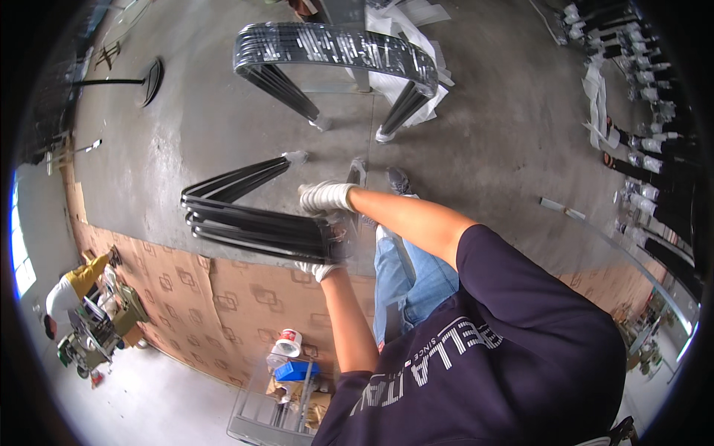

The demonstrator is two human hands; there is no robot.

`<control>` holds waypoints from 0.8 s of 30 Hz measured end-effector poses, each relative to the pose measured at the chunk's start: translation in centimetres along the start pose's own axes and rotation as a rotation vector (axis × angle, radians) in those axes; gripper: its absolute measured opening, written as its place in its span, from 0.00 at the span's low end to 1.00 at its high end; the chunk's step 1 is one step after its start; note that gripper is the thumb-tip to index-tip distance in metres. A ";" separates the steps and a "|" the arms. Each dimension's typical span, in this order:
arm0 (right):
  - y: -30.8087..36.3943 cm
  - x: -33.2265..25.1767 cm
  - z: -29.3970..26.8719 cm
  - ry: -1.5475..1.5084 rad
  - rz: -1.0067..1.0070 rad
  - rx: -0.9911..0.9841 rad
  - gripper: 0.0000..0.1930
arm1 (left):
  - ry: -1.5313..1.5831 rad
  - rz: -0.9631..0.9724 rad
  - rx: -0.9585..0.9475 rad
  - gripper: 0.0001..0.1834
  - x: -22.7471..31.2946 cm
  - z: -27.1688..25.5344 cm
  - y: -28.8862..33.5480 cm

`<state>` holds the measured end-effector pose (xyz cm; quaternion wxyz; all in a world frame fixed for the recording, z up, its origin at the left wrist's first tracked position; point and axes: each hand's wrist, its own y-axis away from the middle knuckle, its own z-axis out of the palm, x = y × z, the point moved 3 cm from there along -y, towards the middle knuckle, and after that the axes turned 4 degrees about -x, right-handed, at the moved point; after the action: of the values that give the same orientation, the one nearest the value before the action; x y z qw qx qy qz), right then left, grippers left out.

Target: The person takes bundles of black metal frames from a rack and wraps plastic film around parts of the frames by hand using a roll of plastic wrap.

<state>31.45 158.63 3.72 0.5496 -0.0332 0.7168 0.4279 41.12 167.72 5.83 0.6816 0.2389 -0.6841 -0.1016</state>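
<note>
A bundle of nested black bent metal tubes [260,229] stands in front of me, its bend toward the left and its wrapped leg ends resting on the floor. My left hand [320,269], in a white glove, is closed against the bundle's near lower edge. Over the far upper edge of the same bundle is my right hand [326,197], also gloved, its fingers curled together; what they grip is hidden. Between the two hands, a shiny, smeared patch of clear film [340,230] covers the bundle's right end.
A second film-wrapped black tube bundle [335,52] stands farther off beside white sheeting [416,97]. Many dark tubes with wrapped ends [647,141] line the right. Brown patterned sheet [245,297] covers the floor nearby. A clear bin [256,405] sits below; a person [71,293] works at left.
</note>
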 end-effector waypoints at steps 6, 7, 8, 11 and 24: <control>-1.4 1.7 -1.9 0.060 0.050 -0.153 0.08 | 1.156 -0.179 -0.010 0.18 6.6 5.8 2.6; -1.6 2.1 -2.1 -0.112 0.138 -0.163 0.09 | 1.127 -0.127 -0.095 0.17 6.1 5.6 2.6; -1.6 2.1 -2.6 -0.038 0.068 -0.182 0.08 | 1.095 -0.077 -0.178 0.17 5.5 5.4 2.7; -2.9 3.5 -2.9 0.040 -0.015 -0.251 0.05 | 0.977 0.096 -0.348 0.17 5.2 5.6 3.1; 6.6 -14.2 -1.7 0.681 -0.058 0.242 0.47 | 1.003 0.023 0.062 0.22 -3.3 5.4 -2.0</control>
<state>32.31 155.73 19.17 0.2911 -0.1291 0.9029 0.2886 36.09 166.54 1.69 0.9202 0.2709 -0.2773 0.0536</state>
